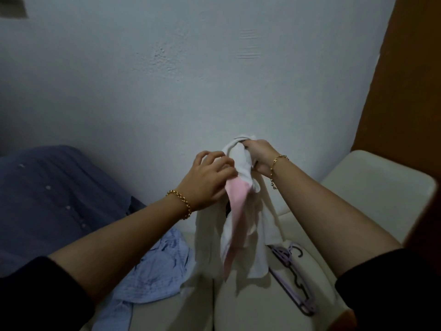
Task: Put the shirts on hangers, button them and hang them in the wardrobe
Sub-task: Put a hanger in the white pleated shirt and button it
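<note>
Closest in, a black left sleeve (35, 295) fills the bottom corner, the bare forearm reaching up from it towards the middle. Behind that arm a dark blue shirt (47, 199) lies spread out with its row of pale buttons showing, and just beside it a light blue shirt (152, 271) sits crumpled on the cream sofa (370, 187). The left hand (210, 177), a gold bracelet (181, 203) at its wrist, has its fingers curled into the side of the white shirt (257, 247), pinching the cloth where a pink strip (235, 211) begins. The shirt is held up in front of the pale wall (167, 80). It hangs down from both grips, and its lower folds reach the sofa cushion. The right hand (260, 156) is clenched round the bunched top of the shirt, slightly higher than the left, so the garment sits between the two hands. Below it, purple hangers (293, 278) lie flat on the cushion, partly under the hanging cloth. Farther right stands a brown panel (405, 80), with the black right sleeve (393, 295) in the near corner.
</note>
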